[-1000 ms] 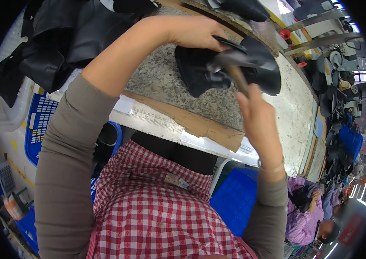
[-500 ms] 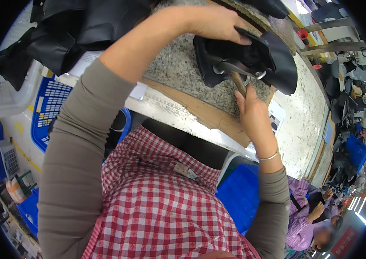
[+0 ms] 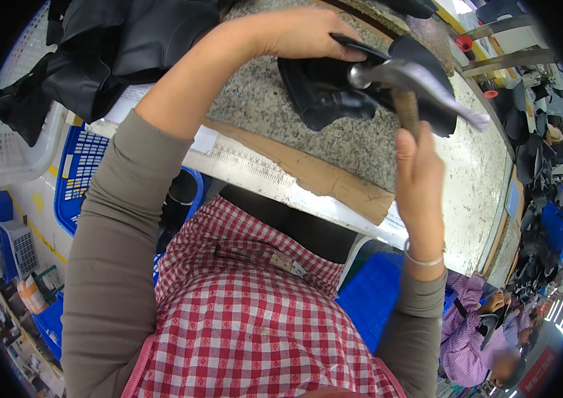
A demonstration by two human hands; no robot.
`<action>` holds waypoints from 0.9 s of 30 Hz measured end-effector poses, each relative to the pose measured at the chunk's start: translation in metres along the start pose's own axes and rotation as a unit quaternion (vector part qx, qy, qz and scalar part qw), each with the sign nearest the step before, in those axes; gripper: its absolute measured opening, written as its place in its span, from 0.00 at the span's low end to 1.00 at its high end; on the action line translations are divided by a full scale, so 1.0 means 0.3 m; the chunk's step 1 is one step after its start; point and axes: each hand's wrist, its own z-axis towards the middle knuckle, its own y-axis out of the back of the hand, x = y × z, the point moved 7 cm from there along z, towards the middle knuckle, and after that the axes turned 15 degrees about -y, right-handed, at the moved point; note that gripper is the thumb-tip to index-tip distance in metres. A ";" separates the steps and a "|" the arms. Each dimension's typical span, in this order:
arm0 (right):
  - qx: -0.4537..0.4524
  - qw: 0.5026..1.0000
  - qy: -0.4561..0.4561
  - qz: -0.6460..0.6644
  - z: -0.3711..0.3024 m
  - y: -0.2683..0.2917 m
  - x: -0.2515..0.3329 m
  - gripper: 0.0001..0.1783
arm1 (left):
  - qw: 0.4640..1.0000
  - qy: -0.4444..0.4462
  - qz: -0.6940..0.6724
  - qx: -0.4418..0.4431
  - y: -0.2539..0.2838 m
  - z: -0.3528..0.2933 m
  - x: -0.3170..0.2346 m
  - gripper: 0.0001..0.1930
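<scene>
My right hand (image 3: 419, 179) is closed round the wooden handle of a hammer (image 3: 405, 109). The hammer's metal head is raised above a black leather shoe upper (image 3: 324, 99), blurred at its narrow end. At the upper's far edge, my left hand (image 3: 321, 36) grips the leather, thumb lying along the top and other fingers partly hidden. The upper rests on a speckled stone slab (image 3: 255, 93), its right part passing behind the hammer head.
Several black leather pieces (image 3: 162, 43) are piled at the upper left, beside a white basket (image 3: 16, 149). A cardboard strip (image 3: 308, 176) and a printed ruler (image 3: 248, 161) line the table's near side. A blue basket (image 3: 66, 192) stands left; a co-worker in a checked sleeve (image 3: 464, 338) sits lower right.
The hammer has risen from inside the upper and swung right with my right hand, its head now turned more sideways. My left hand and the upper have shifted slightly left.
</scene>
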 end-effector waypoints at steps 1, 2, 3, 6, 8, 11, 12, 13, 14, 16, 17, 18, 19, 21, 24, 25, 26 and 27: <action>0.014 0.997 0.008 -0.071 0.016 -0.049 -0.025 0.18 | 1.000 -0.009 0.004 -0.001 -0.007 -0.012 0.006 0.20; 0.036 0.989 0.030 -0.141 0.034 -0.115 -0.044 0.18 | 0.998 -0.049 0.027 -0.016 -0.011 -0.017 -0.005 0.26; 0.024 0.992 0.073 -0.097 0.030 -0.107 -0.058 0.19 | 0.995 -0.053 -0.025 -0.084 -0.009 -0.052 -0.012 0.39; -0.004 0.990 0.029 -0.141 0.033 -0.128 -0.154 0.22 | 0.950 0.018 0.026 -0.310 -0.011 -0.200 -0.054 0.53; 0.016 0.991 -0.002 -0.134 0.022 -0.161 -0.171 0.21 | 0.872 0.247 -0.127 -0.403 -0.122 -0.330 -0.019 0.49; -0.007 0.995 0.000 -0.103 0.008 -0.155 -0.122 0.21 | 0.899 0.289 -0.121 -0.307 -0.243 -0.340 -0.055 0.33; -0.009 0.996 0.018 -0.089 -0.001 -0.145 -0.090 0.21 | 0.886 0.298 -0.196 -0.297 -0.260 -0.327 -0.054 0.30; 0.015 0.996 0.016 -0.083 -0.016 -0.132 -0.070 0.21 | 0.926 0.230 -0.042 -0.296 -0.178 -0.288 -0.085 0.27; 0.009 0.998 0.040 -0.048 -0.039 -0.093 -0.039 0.20 | 0.948 0.209 0.076 -0.227 -0.097 -0.238 -0.088 0.24; 0.065 0.997 0.029 -0.006 -0.102 -0.007 -0.019 0.19 | 0.944 0.164 0.176 -0.227 0.137 -0.162 -0.127 0.20; 0.074 0.995 0.049 0.054 -0.163 0.058 0.003 0.17 | 0.912 0.027 0.276 -0.303 0.275 -0.112 -0.240 0.19; 0.060 0.996 0.061 0.037 -0.222 0.129 0.018 0.16 | 0.852 -0.075 0.409 -0.317 0.386 -0.056 -0.352 0.17; 0.043 0.997 0.050 0.051 -0.266 0.194 0.027 0.16 | 0.850 -0.037 0.443 -0.284 0.467 0.013 -0.401 0.12; 0.026 0.996 0.022 0.079 -0.322 0.291 0.041 0.16 | 0.849 -0.026 0.485 -0.208 0.536 0.142 -0.532 0.10; -0.007 0.994 0.011 0.105 -0.295 0.327 0.056 0.15 | 0.853 0.067 0.511 0.084 0.340 0.308 -0.584 0.18; -0.016 0.994 0.013 0.104 -0.267 0.304 0.051 0.15 | 0.868 -0.015 0.494 0.055 0.242 0.320 -0.585 0.10; -0.023 0.994 0.014 0.102 -0.237 0.274 0.037 0.14 | 0.877 -0.085 0.472 0.025 0.144 0.298 -0.610 0.05; -0.024 0.998 0.024 0.059 -0.210 0.227 0.019 0.15 | 0.894 -0.089 0.432 0.074 0.049 0.272 -0.553 0.10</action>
